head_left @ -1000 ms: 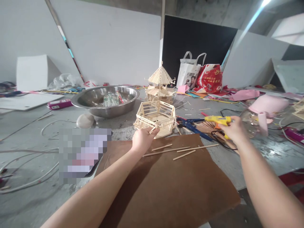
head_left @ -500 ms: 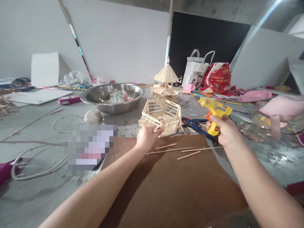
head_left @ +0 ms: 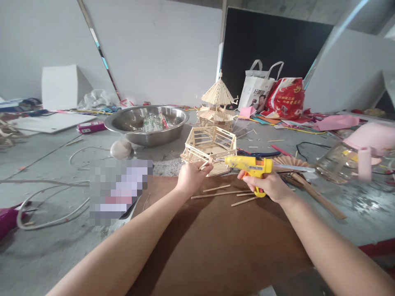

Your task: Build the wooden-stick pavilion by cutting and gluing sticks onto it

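Left hand (head_left: 191,179): thumb + fingers pinching a short, pale wooden stick (head_left: 203,165) at the near side of a pale, six-sided, open-topped wooden-stick frame (head_left: 196,153); can't tell if we're gripping the frame too.
Right hand (head_left: 268,183): wrapped round the handle of a yellow plastic glue gun (head_left: 251,163) w/ an orange trigger; can't tell if it's pressed.
Gluing: prob. the step in hand, we'd say; gun's nozzle points L, close to the pinched stick, contact unclear.
Next move: calls, we think, for a steady L pinch, nozzle right at the join, a small dab, fingertips clear of the tip.
Flat brown sheet (head_left: 216,238): beneath our forearms, w/ a few thin, loose wooden sticks (head_left: 216,188) lying on it, R of left hand.
Frame: upright, at or just past sheet's far edge; just beyond left hand, ahead + L of right hand.
Tiered, pointed-roof wooden-stick pagoda (head_left: 219,94): behind frame; wide, round, shiny metal basin (head_left: 146,139) back L, well apart from right hand.
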Demonstrator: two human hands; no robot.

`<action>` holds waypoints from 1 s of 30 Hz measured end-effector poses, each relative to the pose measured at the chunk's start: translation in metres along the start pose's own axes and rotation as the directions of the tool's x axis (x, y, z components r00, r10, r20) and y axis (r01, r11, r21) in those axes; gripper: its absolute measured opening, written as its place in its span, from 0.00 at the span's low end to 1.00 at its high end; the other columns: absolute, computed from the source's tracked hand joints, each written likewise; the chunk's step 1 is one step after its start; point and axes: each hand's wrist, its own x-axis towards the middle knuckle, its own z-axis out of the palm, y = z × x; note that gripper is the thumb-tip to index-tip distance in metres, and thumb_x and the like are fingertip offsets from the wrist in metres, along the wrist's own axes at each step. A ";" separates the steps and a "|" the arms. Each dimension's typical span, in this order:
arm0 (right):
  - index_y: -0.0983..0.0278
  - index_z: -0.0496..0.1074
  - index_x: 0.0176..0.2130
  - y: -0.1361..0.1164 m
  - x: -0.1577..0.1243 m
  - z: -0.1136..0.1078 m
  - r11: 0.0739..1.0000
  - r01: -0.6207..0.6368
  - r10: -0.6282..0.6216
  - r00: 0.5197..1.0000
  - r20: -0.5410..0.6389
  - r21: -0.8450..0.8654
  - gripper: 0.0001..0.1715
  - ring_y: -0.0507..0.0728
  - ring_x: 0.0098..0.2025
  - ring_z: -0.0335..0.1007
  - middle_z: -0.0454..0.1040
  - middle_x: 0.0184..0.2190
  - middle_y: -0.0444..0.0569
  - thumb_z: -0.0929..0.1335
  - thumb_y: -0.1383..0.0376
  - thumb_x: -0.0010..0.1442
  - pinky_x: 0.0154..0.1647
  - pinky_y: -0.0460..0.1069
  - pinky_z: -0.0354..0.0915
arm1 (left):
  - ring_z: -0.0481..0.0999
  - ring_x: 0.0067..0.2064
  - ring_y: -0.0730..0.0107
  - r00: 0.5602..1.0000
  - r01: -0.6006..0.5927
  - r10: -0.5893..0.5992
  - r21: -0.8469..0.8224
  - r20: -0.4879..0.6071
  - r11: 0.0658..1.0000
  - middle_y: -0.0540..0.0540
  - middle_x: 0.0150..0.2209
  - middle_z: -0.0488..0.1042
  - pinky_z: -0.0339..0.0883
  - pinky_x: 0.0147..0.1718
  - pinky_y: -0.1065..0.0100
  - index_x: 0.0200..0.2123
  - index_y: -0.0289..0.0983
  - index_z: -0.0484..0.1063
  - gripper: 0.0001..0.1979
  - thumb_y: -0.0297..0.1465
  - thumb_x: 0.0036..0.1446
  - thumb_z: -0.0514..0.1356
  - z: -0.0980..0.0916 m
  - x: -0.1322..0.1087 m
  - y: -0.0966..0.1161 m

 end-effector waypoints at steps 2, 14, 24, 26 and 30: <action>0.66 0.68 0.30 0.002 0.001 0.004 0.995 -0.031 0.030 0.999 -0.012 -0.094 0.13 0.47 0.17 0.57 0.65 0.20 0.42 0.66 0.58 0.47 0.18 0.44 0.57 | 0.70 0.26 0.72 1.000 0.005 -0.005 -0.002 -0.006 1.000 0.52 0.22 0.73 0.55 0.24 0.73 0.30 0.40 0.75 0.17 0.44 0.47 0.52 0.001 0.000 -0.001; 0.65 0.66 0.27 0.000 0.004 0.010 0.968 -0.035 0.022 0.998 -0.057 -0.250 0.15 0.49 0.17 0.58 0.62 0.15 0.40 0.65 0.54 0.49 0.19 0.44 0.58 | 0.68 0.25 0.73 1.000 -0.010 0.010 0.015 0.008 1.000 0.52 0.20 0.71 0.54 0.23 0.74 0.28 0.39 0.75 0.17 0.43 0.47 0.52 -0.001 0.001 0.001; 0.64 0.67 0.25 -0.001 0.005 0.010 0.939 0.005 -0.027 0.998 -0.057 -0.345 0.13 0.50 0.17 0.58 0.61 0.12 0.40 0.64 0.56 0.50 0.20 0.45 0.58 | 0.67 0.24 0.73 0.999 -0.028 0.027 0.026 0.018 0.999 0.51 0.21 0.71 0.54 0.23 0.74 0.26 0.38 0.74 0.18 0.43 0.47 0.51 0.000 0.001 0.000; 0.64 0.68 0.27 -0.001 0.006 0.011 0.935 -0.002 -0.018 0.998 -0.055 -0.356 0.12 0.51 0.18 0.61 0.63 0.12 0.40 0.64 0.57 0.50 0.21 0.46 0.59 | 0.67 0.25 0.73 0.999 -0.034 0.033 0.024 0.014 0.999 0.50 0.21 0.72 0.55 0.24 0.74 0.28 0.38 0.75 0.17 0.42 0.47 0.51 0.000 0.001 -0.001; 0.64 0.68 0.27 -0.003 0.006 0.011 0.934 -0.016 -0.008 0.998 -0.065 -0.357 0.11 0.52 0.18 0.62 0.64 0.13 0.41 0.64 0.58 0.49 0.22 0.46 0.59 | 0.68 0.25 0.72 1.000 -0.026 0.025 0.033 0.004 0.999 0.49 0.22 0.73 0.55 0.24 0.74 0.31 0.38 0.75 0.18 0.42 0.47 0.51 0.001 0.001 -0.002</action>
